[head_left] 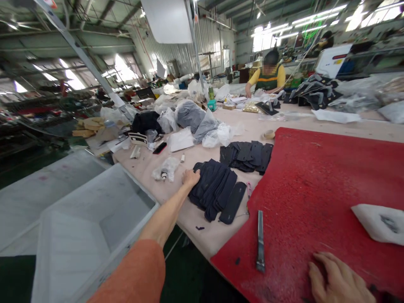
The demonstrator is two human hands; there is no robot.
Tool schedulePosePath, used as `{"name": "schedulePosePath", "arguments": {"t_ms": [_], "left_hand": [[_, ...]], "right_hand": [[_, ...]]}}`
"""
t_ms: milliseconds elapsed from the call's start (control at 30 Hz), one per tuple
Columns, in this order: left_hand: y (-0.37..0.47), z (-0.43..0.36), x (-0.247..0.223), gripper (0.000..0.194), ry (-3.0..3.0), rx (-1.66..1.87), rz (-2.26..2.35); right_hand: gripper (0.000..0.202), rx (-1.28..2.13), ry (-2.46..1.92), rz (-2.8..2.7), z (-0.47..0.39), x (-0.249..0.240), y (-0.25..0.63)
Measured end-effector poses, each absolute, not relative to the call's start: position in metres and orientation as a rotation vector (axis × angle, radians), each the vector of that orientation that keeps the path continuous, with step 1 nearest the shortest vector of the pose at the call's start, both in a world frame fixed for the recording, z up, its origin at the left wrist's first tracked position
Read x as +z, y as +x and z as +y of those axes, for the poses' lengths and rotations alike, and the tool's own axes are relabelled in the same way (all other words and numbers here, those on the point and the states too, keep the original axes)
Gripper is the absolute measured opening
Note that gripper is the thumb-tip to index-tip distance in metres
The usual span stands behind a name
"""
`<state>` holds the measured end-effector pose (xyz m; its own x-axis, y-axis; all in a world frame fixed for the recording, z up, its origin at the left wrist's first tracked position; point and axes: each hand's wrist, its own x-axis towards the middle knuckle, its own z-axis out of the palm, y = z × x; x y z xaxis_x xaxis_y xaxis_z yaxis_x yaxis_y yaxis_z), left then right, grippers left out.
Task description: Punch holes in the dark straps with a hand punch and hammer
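Note:
My left hand (191, 178) reaches out to the left edge of a fanned pile of dark fabric pieces (213, 187). Its fingers are closed at that edge and partly hidden. One long dark piece (232, 203) with rounded ends lies along the pile's right side. Behind it, more dark cut pieces (248, 155) overlap in a row. My right hand (337, 277) rests low on the red mat (315, 185), fingers apart and slightly bent, holding nothing. A flat metal-coloured tool with a dark brush-like end (260, 242) lies on the mat between my hands.
A grey plastic bin (72, 235) stands left of the table. A white wrapped bundle (380, 223) sits on the mat's right side. Clear plastic bags (189, 118), a phone (160, 148) and a tape roll (269, 134) lie farther back. Across the table a person in yellow sleeves (267, 78) works.

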<state>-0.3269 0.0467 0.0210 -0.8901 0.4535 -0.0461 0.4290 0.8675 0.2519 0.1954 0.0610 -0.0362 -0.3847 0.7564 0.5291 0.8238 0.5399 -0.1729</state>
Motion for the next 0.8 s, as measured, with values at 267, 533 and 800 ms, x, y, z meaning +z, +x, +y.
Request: {"name": "schedulePosePath", "arguments": {"t_ms": [267, 533, 800], "left_hand": [[-0.273, 0.031, 0.051, 0.032, 1.293, 0.571, 2.926], [-0.122, 0.012, 0.043, 0.025, 1.807, 0.233, 2.44], [-0.112, 0.03, 0.029, 0.036, 1.598, 0.078, 2.437]], "right_hand": [[0.03, -0.012, -1.372, -2.257, 0.056, -0.024, 0.192], [0.028, 0.046, -1.411, -2.252, 0.053, -0.019, 0.19], [0.025, 0.129, -1.413, -2.227, 0.053, -0.012, 0.188]]}}
